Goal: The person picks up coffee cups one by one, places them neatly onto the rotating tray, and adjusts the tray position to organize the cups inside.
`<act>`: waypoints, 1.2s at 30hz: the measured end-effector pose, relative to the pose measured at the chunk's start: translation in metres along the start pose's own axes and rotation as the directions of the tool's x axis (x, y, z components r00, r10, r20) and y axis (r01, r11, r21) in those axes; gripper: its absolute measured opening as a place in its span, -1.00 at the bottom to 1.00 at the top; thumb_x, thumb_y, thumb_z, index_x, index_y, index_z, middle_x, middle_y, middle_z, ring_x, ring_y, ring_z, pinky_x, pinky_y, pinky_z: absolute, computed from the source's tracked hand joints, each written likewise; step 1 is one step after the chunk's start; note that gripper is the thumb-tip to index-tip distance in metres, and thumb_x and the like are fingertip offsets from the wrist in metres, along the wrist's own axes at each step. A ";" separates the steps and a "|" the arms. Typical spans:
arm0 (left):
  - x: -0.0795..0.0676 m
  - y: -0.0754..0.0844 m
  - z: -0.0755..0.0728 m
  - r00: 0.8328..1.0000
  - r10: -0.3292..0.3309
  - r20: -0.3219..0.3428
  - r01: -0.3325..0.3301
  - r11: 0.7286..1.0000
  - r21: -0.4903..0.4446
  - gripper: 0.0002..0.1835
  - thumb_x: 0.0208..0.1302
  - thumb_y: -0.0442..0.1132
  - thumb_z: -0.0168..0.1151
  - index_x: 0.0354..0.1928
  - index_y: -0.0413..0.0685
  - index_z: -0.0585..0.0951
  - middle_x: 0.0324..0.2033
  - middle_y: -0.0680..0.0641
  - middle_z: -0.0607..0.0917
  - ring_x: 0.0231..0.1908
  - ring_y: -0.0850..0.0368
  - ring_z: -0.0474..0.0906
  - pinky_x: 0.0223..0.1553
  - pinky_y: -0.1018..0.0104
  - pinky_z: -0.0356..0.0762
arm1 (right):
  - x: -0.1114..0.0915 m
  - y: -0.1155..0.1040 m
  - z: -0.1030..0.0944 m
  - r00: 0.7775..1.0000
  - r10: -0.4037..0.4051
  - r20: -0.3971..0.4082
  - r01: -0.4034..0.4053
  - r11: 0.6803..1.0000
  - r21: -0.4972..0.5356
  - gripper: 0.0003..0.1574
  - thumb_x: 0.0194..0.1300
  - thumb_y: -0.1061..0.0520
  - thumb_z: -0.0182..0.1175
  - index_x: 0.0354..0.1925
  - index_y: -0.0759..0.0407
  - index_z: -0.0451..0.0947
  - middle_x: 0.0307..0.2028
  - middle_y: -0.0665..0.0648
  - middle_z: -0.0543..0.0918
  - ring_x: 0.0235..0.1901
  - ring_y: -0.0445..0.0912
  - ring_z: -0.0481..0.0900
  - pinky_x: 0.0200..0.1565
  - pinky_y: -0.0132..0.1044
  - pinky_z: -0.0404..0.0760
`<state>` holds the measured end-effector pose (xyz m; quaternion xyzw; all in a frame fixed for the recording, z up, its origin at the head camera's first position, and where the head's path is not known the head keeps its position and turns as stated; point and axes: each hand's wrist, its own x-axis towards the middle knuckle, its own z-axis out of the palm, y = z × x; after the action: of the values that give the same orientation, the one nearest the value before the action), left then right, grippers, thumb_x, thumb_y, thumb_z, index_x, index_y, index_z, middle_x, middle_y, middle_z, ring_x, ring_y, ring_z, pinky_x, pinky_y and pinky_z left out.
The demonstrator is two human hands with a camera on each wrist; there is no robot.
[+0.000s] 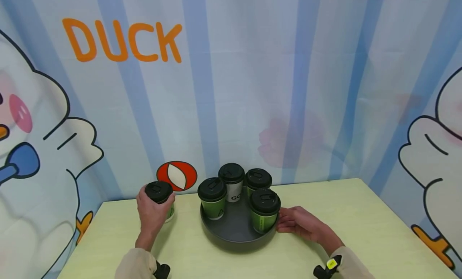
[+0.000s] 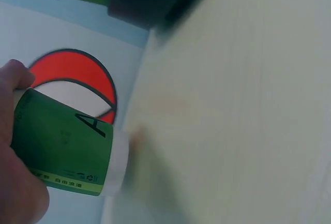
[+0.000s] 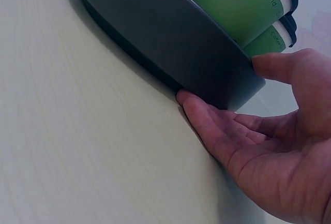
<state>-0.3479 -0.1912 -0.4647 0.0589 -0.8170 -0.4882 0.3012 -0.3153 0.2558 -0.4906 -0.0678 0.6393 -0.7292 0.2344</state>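
Observation:
My left hand (image 1: 155, 210) grips a green paper coffee cup (image 2: 67, 141) from above, near its black lid (image 1: 159, 191). The cup is left of the tray; whether its white base touches the table I cannot tell. A dark grey round tray (image 1: 231, 233) with a low wall stands mid-table. My right hand (image 3: 258, 131) holds the tray's right side, thumb at the rim and fingertips at the lower edge. On the tray are green lidded cups at the left (image 1: 213, 208), front right (image 1: 262, 220) and back right (image 1: 258, 178), plus a white one (image 1: 234, 190) behind.
The pale yellow table (image 1: 195, 259) reaches back to a striped blue backdrop (image 1: 245, 90) with cartoon ducks and orange lettering. Black wrist cameras are strapped at the left (image 1: 161, 270) and right (image 1: 326, 267) sleeves.

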 end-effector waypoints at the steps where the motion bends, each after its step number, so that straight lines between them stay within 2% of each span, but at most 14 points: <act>1: 0.000 0.003 -0.002 1.000 0.003 0.009 -0.003 1.000 -0.002 -0.04 0.01 -0.05 0.47 0.32 -0.31 0.14 0.16 -0.31 0.29 0.10 -0.21 0.26 0.04 -0.19 0.36 | 0.000 0.000 0.000 1.000 -0.001 0.001 0.001 1.000 0.001 -0.45 0.41 -0.01 0.08 0.02 0.51 0.49 -0.20 0.32 0.64 -0.19 0.02 0.66 0.02 -0.08 0.58; 6: -0.006 0.031 -0.016 0.998 0.020 0.067 -0.017 0.999 -0.037 -0.03 0.04 0.01 0.45 0.35 -0.28 0.13 0.18 -0.27 0.31 0.11 -0.18 0.28 0.05 -0.17 0.37 | 0.001 0.000 0.001 1.000 -0.003 0.010 0.003 1.000 0.009 -0.47 0.41 0.01 0.07 0.00 0.51 0.49 -0.21 0.32 0.64 -0.20 0.02 0.66 0.02 -0.08 0.57; 12: -0.022 0.083 -0.029 0.987 0.032 0.155 -0.006 0.987 -0.163 -0.01 0.04 0.05 0.45 0.38 -0.19 0.12 0.24 -0.18 0.33 0.15 -0.09 0.32 0.11 -0.09 0.40 | 0.000 -0.001 0.000 1.000 0.003 -0.014 -0.003 1.000 -0.002 -0.45 0.40 -0.02 0.09 0.01 0.50 0.50 -0.20 0.33 0.64 -0.19 0.02 0.66 0.01 -0.09 0.58; 16: -0.038 0.116 -0.030 0.976 0.054 0.209 0.000 0.967 -0.253 -0.02 0.02 -0.01 0.49 0.39 -0.14 0.13 0.23 -0.13 0.37 0.16 -0.02 0.36 0.11 0.01 0.43 | 0.000 -0.001 0.000 1.000 0.002 -0.022 -0.003 1.000 -0.010 -0.45 0.40 -0.02 0.09 0.01 0.50 0.50 -0.20 0.33 0.64 -0.19 0.02 0.66 0.00 -0.09 0.59; 20: -0.057 0.137 -0.021 0.966 0.095 0.241 -0.017 0.952 -0.305 -0.05 -0.01 -0.05 0.51 0.36 -0.08 0.17 0.18 -0.07 0.42 0.12 0.04 0.41 0.08 0.09 0.47 | 0.000 0.000 0.001 1.000 0.000 -0.011 0.000 1.000 -0.002 -0.47 0.41 0.01 0.07 0.02 0.50 0.50 -0.20 0.33 0.65 -0.20 0.01 0.66 0.00 -0.10 0.59; 26: -0.084 0.150 0.008 0.949 0.152 0.277 -0.064 0.951 -0.303 -0.09 -0.01 -0.02 0.50 0.33 -0.05 0.21 0.18 -0.04 0.39 0.14 0.06 0.37 0.13 0.04 0.44 | 0.000 -0.001 0.003 1.000 0.002 -0.022 -0.002 1.000 0.004 -0.46 0.41 0.01 0.08 0.01 0.51 0.49 -0.22 0.32 0.65 -0.22 0.00 0.67 -0.02 -0.13 0.60; 31: -0.100 0.143 0.034 0.942 0.142 0.304 -0.069 0.968 -0.241 -0.05 0.00 0.00 0.49 0.36 -0.08 0.17 0.19 -0.08 0.32 0.15 0.02 0.32 0.14 0.01 0.42 | 0.001 0.000 0.004 1.000 0.008 -0.027 -0.008 1.000 -0.001 -0.46 0.39 -0.01 0.10 -0.01 0.49 0.52 -0.22 0.31 0.65 -0.22 0.00 0.67 -0.03 -0.14 0.61; 36: -0.112 0.133 0.053 0.940 0.125 0.318 -0.067 0.980 -0.187 -0.02 -0.01 0.05 0.48 0.37 -0.05 0.15 0.24 -0.11 0.26 0.20 -0.02 0.29 0.20 -0.05 0.34 | 0.000 0.000 0.004 0.999 -0.002 -0.032 0.001 1.000 -0.005 -0.46 0.39 -0.02 0.11 -0.01 0.48 0.52 -0.23 0.31 0.65 -0.23 0.00 0.67 -0.05 -0.15 0.62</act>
<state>-0.2598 -0.0379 -0.4210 -0.0896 -0.8119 -0.5452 0.1886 -0.3141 0.2524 -0.4898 -0.0572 0.6447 -0.7288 0.2235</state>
